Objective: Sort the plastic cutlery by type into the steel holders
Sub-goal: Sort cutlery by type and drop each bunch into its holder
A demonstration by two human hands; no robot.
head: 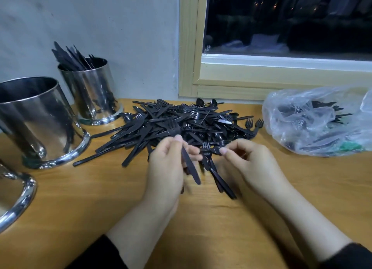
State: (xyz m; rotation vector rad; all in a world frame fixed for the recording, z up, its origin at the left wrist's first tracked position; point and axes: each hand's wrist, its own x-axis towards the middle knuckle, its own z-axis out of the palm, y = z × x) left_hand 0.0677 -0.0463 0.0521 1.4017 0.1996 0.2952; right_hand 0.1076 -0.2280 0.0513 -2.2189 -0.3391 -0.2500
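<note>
L hand (167, 164) fingers curled round one black fork (182, 148), thumb pressing the handle, tines up over the heap. R hand (247, 162) thumb + forefinger pinch the neck of a small bunch of forks (211, 164), handles slanting down toward the table, blurred near the ends. Just behind both hands: big pile of black plastic cutlery (181, 122) on the wooden table (80, 198), forks, knives, spoons mixed. Far left, three steel holders: rear one (92, 91) w/ knives standing in it, middle one (36, 122) contents not visible, nearest one (14, 196) cut off by frame edge. Right: clear plastic bag (318, 122) w/ more cutlery, under the window (281, 37).
</note>
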